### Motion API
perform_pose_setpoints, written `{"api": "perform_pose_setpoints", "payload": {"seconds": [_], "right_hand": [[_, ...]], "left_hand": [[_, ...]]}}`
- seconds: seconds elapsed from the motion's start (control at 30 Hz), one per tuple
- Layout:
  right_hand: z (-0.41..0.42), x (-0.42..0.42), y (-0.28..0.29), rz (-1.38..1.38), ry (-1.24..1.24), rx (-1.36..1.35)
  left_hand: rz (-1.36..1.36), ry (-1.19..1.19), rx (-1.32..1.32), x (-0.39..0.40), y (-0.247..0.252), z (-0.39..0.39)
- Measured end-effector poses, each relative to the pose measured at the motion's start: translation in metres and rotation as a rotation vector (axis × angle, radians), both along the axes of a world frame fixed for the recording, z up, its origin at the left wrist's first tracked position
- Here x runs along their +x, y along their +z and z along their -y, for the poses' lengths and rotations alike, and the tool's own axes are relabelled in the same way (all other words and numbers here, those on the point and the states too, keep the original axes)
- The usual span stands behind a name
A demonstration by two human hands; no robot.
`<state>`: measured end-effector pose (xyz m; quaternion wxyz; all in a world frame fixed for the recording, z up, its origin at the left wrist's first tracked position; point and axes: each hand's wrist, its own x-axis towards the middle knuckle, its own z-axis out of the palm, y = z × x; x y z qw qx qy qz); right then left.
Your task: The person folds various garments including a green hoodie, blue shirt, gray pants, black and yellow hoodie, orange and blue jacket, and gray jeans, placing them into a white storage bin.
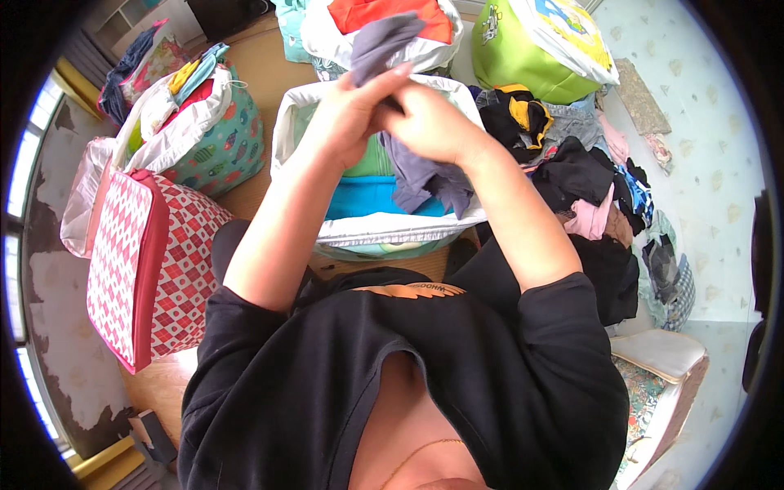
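Note:
My left hand (358, 116) and my right hand (432, 119) meet over an open fabric storage bag (392, 236) with a white lining. Both are closed on a grey-purple cloth garment (422, 174). One part of the garment sticks up beyond my hands; the rest hangs down over the bag's near right side. Inside the bag lie a blue folded cloth (361, 199) and a green one (370, 160). My hands overlap, so some fingers are hidden.
A heap of mixed clothes (569, 177) lies at the right. Behind stand a green bag (527, 61) and a bag with red cloth (392, 18). At the left are a fish-patterned bag (226, 147) and a red checked bag (184, 257).

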<state>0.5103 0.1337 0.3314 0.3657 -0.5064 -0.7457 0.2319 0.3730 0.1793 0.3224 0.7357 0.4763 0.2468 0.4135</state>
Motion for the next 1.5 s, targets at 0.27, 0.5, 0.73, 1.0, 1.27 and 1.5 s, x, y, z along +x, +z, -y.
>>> {"api": "perform_pose_setpoints", "payload": {"seconds": [0.27, 0.5, 0.73, 1.0, 1.27, 1.5], "right_hand": [[0.021, 0.035, -0.146, -0.247, -0.118, 0.031], [0.029, -0.015, -0.223, -0.013, -0.307, -0.050], [0.020, -0.034, -0.261, 0.083, -0.713, 0.149], [-0.017, 0.065, -0.263, -0.755, -0.844, 0.239], [0.048, 0.111, -0.204, 0.224, -0.837, 0.356], [0.064, 0.104, -0.276, 0.272, -0.273, -0.415]], "left_hand": [[0.174, 0.232, -0.331, -0.036, -0.033, -0.039], [0.063, 0.174, -0.203, -0.051, -0.024, -0.030], [0.235, 0.085, -0.302, -0.042, -0.029, -0.015], [0.289, 0.069, -0.250, -0.044, -0.030, -0.018], [-0.003, 0.188, -0.318, -0.095, -0.149, -0.066], [-0.482, 0.261, -0.184, -0.110, -0.219, -0.069]]}}
